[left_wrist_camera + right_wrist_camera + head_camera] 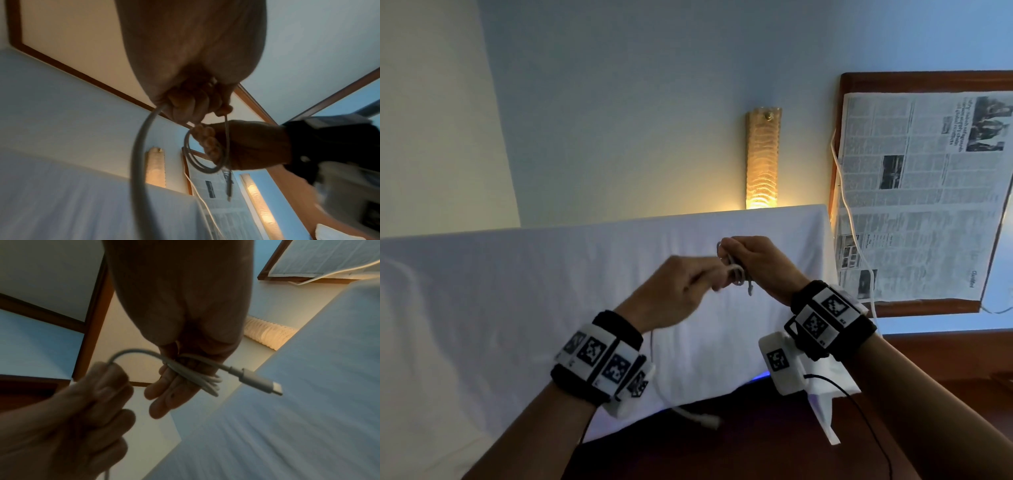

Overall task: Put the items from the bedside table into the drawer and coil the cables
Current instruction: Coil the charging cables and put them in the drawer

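I see the coil (197, 378) wound round the R hand (760, 267) fingers; L hand (681, 291), just beside it, pinches the slack. Cable (141, 155) tail hangs below the coil, so I'd guess next wrap comes from L.

White cable (191, 376), part-coiled, held above bed.

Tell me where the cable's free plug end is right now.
In the right wrist view the plug sticks out right of the right hand, which holds the cable coil; the left hand feeds cable from lower left.
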